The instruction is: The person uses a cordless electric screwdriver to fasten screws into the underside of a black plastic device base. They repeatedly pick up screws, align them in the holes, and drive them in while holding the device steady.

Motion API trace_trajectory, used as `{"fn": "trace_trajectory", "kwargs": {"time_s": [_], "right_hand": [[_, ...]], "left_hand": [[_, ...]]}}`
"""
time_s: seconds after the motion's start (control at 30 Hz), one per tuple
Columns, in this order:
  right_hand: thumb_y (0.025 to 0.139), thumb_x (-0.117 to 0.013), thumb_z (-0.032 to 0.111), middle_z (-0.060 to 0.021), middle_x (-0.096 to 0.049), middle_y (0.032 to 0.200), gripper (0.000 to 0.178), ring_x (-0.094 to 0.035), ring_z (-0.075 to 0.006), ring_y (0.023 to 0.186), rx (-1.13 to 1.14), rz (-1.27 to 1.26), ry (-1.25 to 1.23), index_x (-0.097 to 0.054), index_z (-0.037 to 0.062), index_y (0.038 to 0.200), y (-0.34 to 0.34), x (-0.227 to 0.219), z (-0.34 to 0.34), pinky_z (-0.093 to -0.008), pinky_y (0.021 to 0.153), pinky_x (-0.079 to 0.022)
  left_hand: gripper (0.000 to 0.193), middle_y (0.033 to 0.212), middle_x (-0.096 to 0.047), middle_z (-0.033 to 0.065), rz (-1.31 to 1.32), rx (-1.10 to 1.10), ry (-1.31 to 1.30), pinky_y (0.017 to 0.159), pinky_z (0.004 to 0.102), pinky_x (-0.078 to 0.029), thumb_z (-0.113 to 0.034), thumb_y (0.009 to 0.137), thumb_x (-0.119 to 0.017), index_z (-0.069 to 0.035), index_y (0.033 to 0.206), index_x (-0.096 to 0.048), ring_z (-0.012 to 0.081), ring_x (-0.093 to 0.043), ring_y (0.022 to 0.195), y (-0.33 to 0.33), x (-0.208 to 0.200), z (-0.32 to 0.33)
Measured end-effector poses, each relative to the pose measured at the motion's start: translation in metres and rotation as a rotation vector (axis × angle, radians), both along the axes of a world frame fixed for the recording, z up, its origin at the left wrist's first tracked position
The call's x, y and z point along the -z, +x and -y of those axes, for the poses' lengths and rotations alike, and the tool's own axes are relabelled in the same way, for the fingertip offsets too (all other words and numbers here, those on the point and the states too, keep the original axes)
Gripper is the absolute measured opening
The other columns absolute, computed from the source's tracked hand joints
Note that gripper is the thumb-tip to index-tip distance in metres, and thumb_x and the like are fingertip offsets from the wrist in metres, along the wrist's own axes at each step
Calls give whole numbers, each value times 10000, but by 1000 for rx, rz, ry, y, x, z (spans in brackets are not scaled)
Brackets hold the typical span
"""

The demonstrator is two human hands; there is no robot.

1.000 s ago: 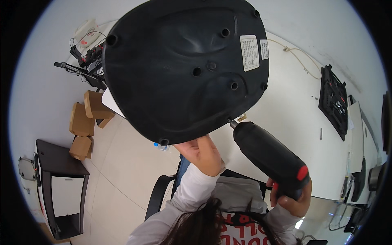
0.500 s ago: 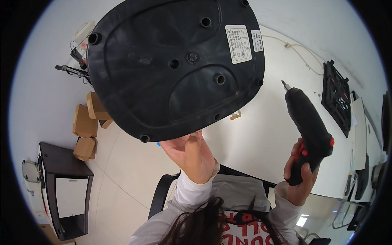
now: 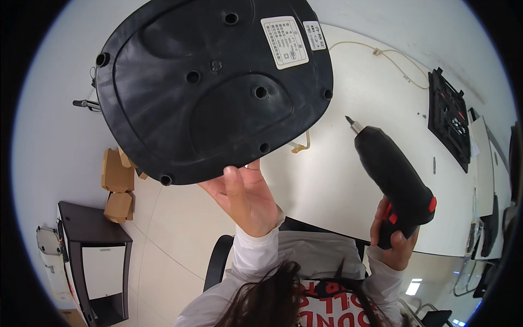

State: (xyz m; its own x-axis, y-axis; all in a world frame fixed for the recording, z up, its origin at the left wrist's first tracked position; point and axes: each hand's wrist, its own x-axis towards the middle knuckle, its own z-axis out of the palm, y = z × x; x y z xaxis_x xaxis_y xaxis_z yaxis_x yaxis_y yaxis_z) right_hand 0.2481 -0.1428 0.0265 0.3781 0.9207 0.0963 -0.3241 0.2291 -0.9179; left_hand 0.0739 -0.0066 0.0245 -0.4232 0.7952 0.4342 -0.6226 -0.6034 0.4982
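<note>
A large rounded black plastic base (image 3: 163, 114), with several round holes and two white labels on the face toward me, is held up over the table. Its lower edge rests in my left hand (image 3: 242, 196), the thumb on the near face and the fingers partly hidden behind it. To the right, my right hand (image 3: 400, 242) is wrapped round the handle of a black cordless screwdriver (image 3: 389, 166) with red buttons. The screwdriver's metal bit tilts up and left toward the base, apart from it.
On the white table (image 3: 338, 196) at the right lies an open black tool case (image 3: 449, 117), with a loose bit (image 3: 434, 165) beside it. A pale cord (image 3: 376, 52) runs along the back. Cardboard boxes (image 3: 118, 171) and a dark cabinet (image 3: 95, 234) stand at the left.
The base has shifted left and slightly up in view. The screwdriver has also come left, its bit now nearer the base's right edge. Both hands keep their holds.
</note>
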Motion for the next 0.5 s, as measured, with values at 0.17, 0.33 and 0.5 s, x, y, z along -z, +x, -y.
{"fn": "trace_trajectory", "kwargs": {"time_s": [0.17, 0.33, 0.5], "right_hand": [[695, -725, 54, -145, -590, 900, 542, -607, -193, 708, 48, 491, -110, -478, -25, 1171, 16, -1, -3, -297, 590, -482], [744, -713, 146, -127, -583, 905, 396, -614, -322, 712, 133, 1251, -152, -527, 40, 1077, 47, 0, -33, -376, 612, -491], [725, -707, 206, -79, -541, 979, 481, -603, -254, 819, 82, 1563, -265, -500, 65, 1135, 66, 21, -43, -343, 631, -509]], "left_hand": [[672, 1341, -446, 83, 136, 22, -123, 998, 398, -429, -298, 824, -688, -100, 1357, -330, 224, -477, 1186, 3, 16, 4], [536, 1356, -465, 103, 181, 284, 142, 1062, 394, -361, -405, 941, -478, -45, 1331, -408, 242, -476, 1206, -6, 15, -7], [525, 1375, -444, 92, 283, 201, 124, 1073, 412, -337, -443, 959, -405, -107, 1362, -389, 242, -444, 1241, -5, 6, -14]]}}
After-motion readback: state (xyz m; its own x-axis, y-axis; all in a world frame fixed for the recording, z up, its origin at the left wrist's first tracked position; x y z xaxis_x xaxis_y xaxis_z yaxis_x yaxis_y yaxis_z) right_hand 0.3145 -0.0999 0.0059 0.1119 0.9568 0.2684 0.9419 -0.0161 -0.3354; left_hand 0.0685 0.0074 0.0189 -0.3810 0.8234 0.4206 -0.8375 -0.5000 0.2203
